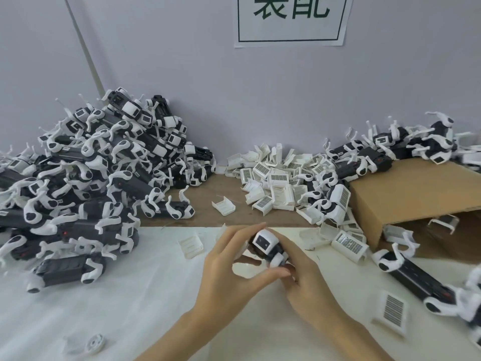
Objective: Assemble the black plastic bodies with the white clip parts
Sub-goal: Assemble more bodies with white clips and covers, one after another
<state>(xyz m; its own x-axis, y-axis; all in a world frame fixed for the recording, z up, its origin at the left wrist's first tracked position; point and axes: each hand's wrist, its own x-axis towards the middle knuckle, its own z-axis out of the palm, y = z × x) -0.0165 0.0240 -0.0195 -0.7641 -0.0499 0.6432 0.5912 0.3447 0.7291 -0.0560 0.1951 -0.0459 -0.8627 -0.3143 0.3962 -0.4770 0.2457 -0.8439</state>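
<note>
Both our hands grip one black body [269,250] with its white clip over the bench [130,295]: left hand [229,272] pinching; right hand [304,277] curled round it.

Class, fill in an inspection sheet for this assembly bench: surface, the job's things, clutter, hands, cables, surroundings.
Surface: white cloth in front, brown board behind.
Job's things: one black body with white clip held in both hands; large assembled pile on the left; loose white clips in the middle; more black bodies on the right.
Clutter: small white disc near the front edge; cardboard box on its side.
Hands: left hand and right hand both grip the part.
Cables: nothing seen.
Surroundings: pale wall, paper sign.
</note>
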